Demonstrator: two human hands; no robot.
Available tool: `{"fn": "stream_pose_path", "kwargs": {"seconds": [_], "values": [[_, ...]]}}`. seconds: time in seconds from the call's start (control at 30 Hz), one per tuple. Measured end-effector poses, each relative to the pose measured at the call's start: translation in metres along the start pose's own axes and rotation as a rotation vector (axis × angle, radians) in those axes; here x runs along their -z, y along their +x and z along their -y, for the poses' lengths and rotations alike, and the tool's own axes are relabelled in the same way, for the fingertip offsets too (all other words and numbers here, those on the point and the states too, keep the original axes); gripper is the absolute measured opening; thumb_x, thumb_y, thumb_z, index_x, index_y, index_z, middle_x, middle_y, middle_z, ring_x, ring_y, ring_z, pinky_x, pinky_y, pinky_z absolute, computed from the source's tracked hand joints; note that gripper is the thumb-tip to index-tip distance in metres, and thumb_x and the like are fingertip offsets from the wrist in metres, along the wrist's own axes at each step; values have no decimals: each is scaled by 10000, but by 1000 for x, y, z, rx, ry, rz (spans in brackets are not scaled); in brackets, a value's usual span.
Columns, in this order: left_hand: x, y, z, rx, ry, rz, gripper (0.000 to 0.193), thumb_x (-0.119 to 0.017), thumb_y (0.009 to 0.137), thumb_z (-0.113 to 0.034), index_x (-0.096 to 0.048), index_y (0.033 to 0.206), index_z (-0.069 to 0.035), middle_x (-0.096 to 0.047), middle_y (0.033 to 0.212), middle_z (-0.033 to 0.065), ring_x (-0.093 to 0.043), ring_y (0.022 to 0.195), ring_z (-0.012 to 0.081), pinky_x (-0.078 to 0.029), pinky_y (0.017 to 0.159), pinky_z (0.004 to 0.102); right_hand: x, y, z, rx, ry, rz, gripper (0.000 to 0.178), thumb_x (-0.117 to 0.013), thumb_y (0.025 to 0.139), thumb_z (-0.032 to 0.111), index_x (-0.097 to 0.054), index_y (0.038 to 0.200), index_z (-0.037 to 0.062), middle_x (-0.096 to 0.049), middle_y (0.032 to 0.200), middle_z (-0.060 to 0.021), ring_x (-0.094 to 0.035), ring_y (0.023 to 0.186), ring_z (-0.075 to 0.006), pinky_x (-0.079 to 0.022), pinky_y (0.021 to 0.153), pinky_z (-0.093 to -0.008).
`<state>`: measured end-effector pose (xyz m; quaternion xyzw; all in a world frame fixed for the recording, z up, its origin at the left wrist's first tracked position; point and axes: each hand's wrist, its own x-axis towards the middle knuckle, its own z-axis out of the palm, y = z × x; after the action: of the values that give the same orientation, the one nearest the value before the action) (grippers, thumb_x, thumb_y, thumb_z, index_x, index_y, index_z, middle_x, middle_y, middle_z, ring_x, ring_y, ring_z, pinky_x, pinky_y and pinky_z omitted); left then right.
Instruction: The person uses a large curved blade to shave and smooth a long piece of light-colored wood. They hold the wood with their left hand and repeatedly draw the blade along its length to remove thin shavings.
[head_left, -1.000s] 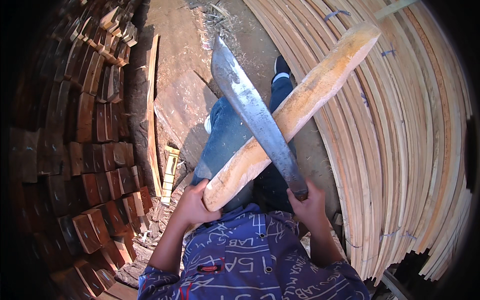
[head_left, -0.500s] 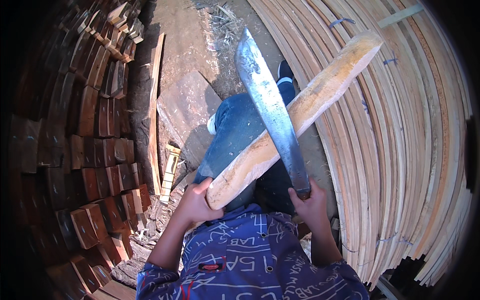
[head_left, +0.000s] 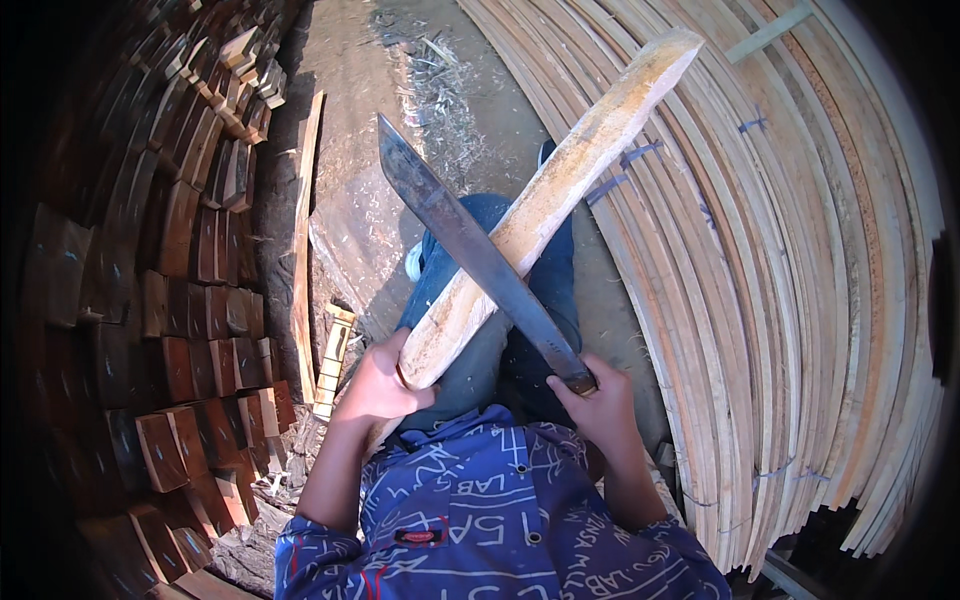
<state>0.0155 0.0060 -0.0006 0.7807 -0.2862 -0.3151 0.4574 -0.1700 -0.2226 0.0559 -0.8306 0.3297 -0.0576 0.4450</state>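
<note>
Left hand [head_left: 378, 385] clenched round the near end of a long pale billet [head_left: 545, 205], which runs up toward 1 o'clock across the lap. Right hand [head_left: 600, 410] wrapped tight on the handle of a machete [head_left: 470, 250]; the blade points to 11 o'clock and crosses over the billet at about its lower third, touching or just above it, cannot tell which.

Progress, as a judgement: shaping looks partly done. The billet shows fresh light faces along most of its length and a tapered, rounded near end; the far end looks rougher and squarer. So some trimming is left, mostly at the far part. The finish on the underside is hidden.

Surface: no bench. Person sits with jeans-clad legs [head_left: 540, 300] under the work, and bare dirt ground [head_left: 400, 110] lies at 12 o'clock with chips and dry straw scattered on it. A loose thin plank [head_left: 303, 230] lies on the ground at 10 o'clock.

Room: outdoor yard, hard sun. At 9 o'clock a tall stack of dark reddish blocks [head_left: 190, 300], in shadow. From 1 to 4 o'clock a big pile of pale curved slats [head_left: 800, 300], some bundled with ties.
</note>
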Motion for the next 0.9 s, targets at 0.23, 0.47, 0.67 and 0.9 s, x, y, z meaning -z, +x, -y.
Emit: {"fn": "stream_pose_path", "kwargs": {"seconds": [0.23, 0.47, 0.67, 0.9], "values": [[6, 20, -14, 0, -241, 162, 537, -750, 625, -152, -606, 1103, 47, -665, 933, 127, -602, 903, 161, -476, 835, 308, 13, 7, -4, -2, 145, -152, 278, -769, 784, 53, -684, 1031, -42, -705, 776, -115, -665, 713, -106, -524, 653, -268], [26, 37, -6, 120, -451, 538, 646, -685, 620, -139, -537, 1220, 50, -610, 939, 46, -568, 881, 135, -459, 792, 258, 24, 46, 2, 177, 65, -341, 305, -779, 765, 7, -683, 1049, -45, -704, 821, -142, -689, 756, -146, -528, 677, -272], [39, 54, -2, 369, -670, 838, 437, -717, 646, -209, -441, 944, -49, -482, 752, 10, -492, 585, 82, -393, 438, 227, 23, 79, 21, 305, -167, -242, 315, -777, 739, 21, -605, 1003, 16, -676, 821, -151, -695, 716, -281, -526, 631, -345], [35, 55, 22, 326, -803, 871, 494, -772, 703, -303, -453, 979, -46, -475, 723, -11, -469, 549, 70, -373, 445, 214, 18, 108, 33, 155, -264, -91, 336, -785, 727, 92, -567, 978, 45, -652, 803, -167, -670, 786, -364, -505, 661, -439]]}}
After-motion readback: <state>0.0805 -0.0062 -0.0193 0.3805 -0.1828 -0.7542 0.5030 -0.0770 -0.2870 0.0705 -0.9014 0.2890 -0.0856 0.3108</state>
